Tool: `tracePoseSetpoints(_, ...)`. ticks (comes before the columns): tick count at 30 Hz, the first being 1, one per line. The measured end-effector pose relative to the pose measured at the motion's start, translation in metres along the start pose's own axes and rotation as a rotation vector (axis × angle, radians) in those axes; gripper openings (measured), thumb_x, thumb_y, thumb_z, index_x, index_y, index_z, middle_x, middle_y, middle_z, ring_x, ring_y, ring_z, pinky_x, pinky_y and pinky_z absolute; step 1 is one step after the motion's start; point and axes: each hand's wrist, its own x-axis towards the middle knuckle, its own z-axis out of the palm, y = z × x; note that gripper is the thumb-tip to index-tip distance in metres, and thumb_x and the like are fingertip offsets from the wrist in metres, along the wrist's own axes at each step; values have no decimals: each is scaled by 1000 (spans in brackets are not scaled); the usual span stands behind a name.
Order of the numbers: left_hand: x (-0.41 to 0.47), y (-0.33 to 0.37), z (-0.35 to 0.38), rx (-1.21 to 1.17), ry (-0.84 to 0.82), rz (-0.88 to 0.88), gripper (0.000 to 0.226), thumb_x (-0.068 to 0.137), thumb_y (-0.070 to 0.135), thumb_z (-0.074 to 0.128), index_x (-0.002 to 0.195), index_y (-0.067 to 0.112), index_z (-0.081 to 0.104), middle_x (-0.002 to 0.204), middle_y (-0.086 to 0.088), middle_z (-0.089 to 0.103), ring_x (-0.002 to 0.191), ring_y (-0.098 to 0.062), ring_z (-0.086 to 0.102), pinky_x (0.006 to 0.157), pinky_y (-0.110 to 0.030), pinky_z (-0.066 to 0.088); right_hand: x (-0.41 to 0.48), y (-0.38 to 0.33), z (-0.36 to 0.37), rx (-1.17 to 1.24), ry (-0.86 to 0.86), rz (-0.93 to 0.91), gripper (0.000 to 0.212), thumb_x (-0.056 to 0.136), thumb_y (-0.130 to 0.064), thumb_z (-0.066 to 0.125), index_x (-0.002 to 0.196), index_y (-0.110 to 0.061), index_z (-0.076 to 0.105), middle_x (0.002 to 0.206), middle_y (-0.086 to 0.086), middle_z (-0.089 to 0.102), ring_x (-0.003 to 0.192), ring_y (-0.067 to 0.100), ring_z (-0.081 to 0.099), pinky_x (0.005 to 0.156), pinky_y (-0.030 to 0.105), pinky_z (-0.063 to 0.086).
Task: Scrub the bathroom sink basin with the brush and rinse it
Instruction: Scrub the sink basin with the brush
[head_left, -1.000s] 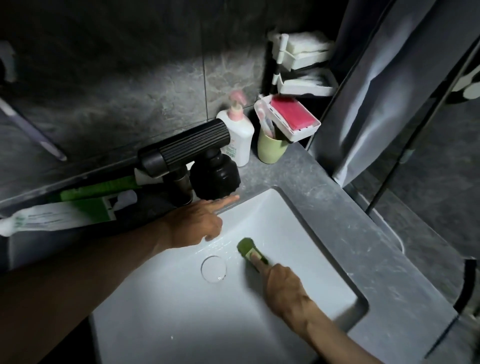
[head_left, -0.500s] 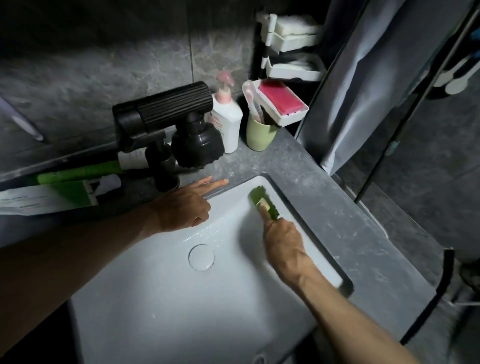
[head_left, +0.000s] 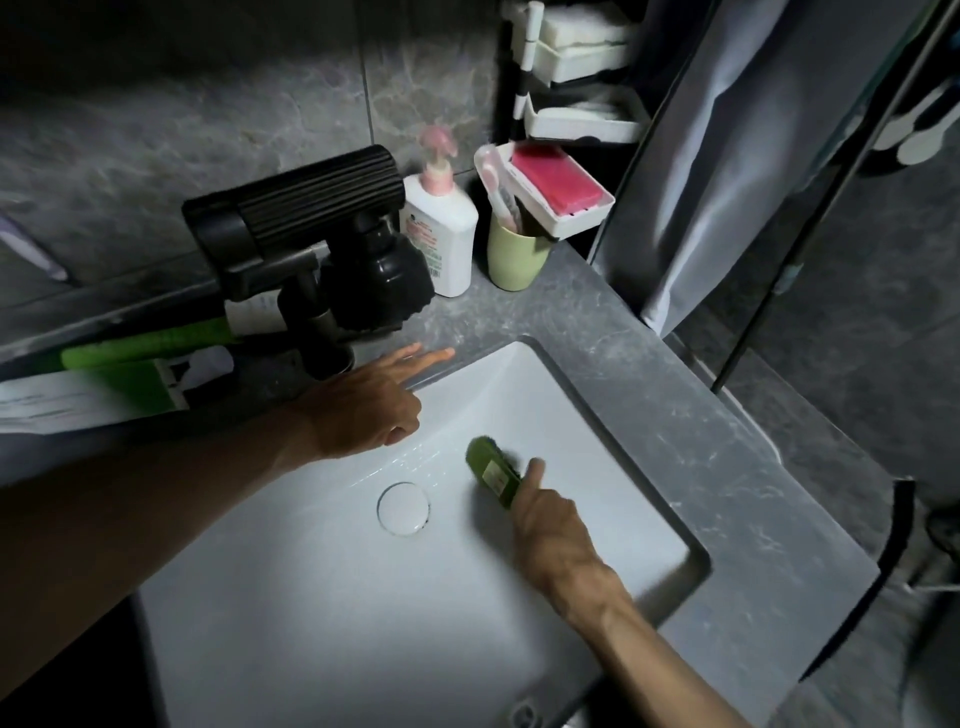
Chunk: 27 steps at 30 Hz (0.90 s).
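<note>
Scrubbing with the brush (head_left: 491, 470) just right of the drain (head_left: 403, 508). Right hand (head_left: 550, 525) wraps its handle end; seems light, stiff, probably slippery wet, so grip there firmly. Left hand (head_left: 363, 410) rests beyond the drain, fingers straight on the basin (head_left: 498, 384) rim.

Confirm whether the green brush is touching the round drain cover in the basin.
Apart. The head view shows a strip of bare white basin between the green brush and the round drain cover.
</note>
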Motion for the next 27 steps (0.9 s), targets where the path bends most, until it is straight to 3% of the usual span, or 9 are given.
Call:
tracePoseSetpoints(3, 2, 2, 0, -1, 8, -12, 40, 78, -12, 52, 58, 22, 47, 74, -1, 63, 154, -31, 24, 125, -50, 21, 20, 15, -13, 481, 58, 248, 31, 90, -6, 40, 119, -5, 51, 83, 9, 68, 68, 27, 67, 42, 20, 46)
tracePoseSetpoints(7, 8, 7, -7, 10, -16, -28, 40, 64, -15, 64, 55, 21, 48, 92, -15, 70, 150, -37, 34, 118, -56, 35, 7, -3, -7, 991, -146, 393, 22, 94, -10, 39, 81, -5, 56, 56, 8, 58, 34, 14, 41, 37, 21, 31)
tracePoseSetpoints(10, 11, 9, -9, 30, -40, -32, 37, 64, -13, 61, 54, 20, 49, 97, -19, 70, 148, -39, 35, 115, -58, 38, -4, -16, 4, 963, -255, 370, 24, 99, -17, 40, 79, -10, 50, 57, 5, 53, 36, 15, 44, 38, 25, 34)
tracePoseSetpoints(12, 10, 8, -8, -2, -31, -43, 35, 66, -13, 56, 56, 20, 48, 96, -20, 69, 148, -40, 36, 115, -58, 37, 21, -15, -7, 689, -32, 283, 23, 100, -22, 45, 96, -6, 60, 80, 12, 67, 65, 28, 66, 60, 37, 52)
tracePoseSetpoints(14, 9, 9, -8, -9, -26, -62, 37, 65, -15, 57, 57, 19, 48, 101, -24, 67, 148, -41, 34, 114, -59, 38, 46, -13, -27, 561, 187, 252, 29, 100, -21, 42, 114, -2, 59, 109, 19, 67, 100, 37, 65, 84, 39, 51)
tracePoseSetpoints(16, 8, 6, -6, -9, -42, -79, 38, 65, -15, 60, 58, 20, 48, 105, -24, 67, 149, -40, 32, 115, -58, 37, 46, -16, -26, 621, 184, 215, 29, 100, -19, 40, 116, -2, 56, 107, 18, 66, 96, 38, 65, 80, 38, 54)
tracePoseSetpoints(20, 10, 7, -5, -40, -58, -89, 30, 78, -1, 43, 58, 20, 49, 108, -25, 66, 150, -40, 32, 117, -58, 34, 9, -11, 7, 752, -113, 286, 21, 102, -20, 41, 101, -3, 54, 74, 4, 57, 54, 15, 54, 40, 20, 43)
tracePoseSetpoints(24, 11, 8, -4, -69, -16, -90, 31, 79, 1, 33, 57, 18, 47, 96, -25, 66, 148, -42, 34, 116, -60, 34, 47, -11, -20, 696, 212, 197, 21, 100, -25, 37, 98, -10, 51, 96, 14, 63, 79, 36, 66, 69, 41, 60)
tracePoseSetpoints(27, 8, 6, -3, -64, -11, -67, 31, 76, -1, 32, 58, 20, 45, 87, -14, 66, 152, -36, 30, 120, -57, 30, 46, -11, -11, 750, 229, 173, 26, 102, -29, 34, 100, -10, 51, 98, 15, 64, 80, 36, 66, 67, 48, 59)
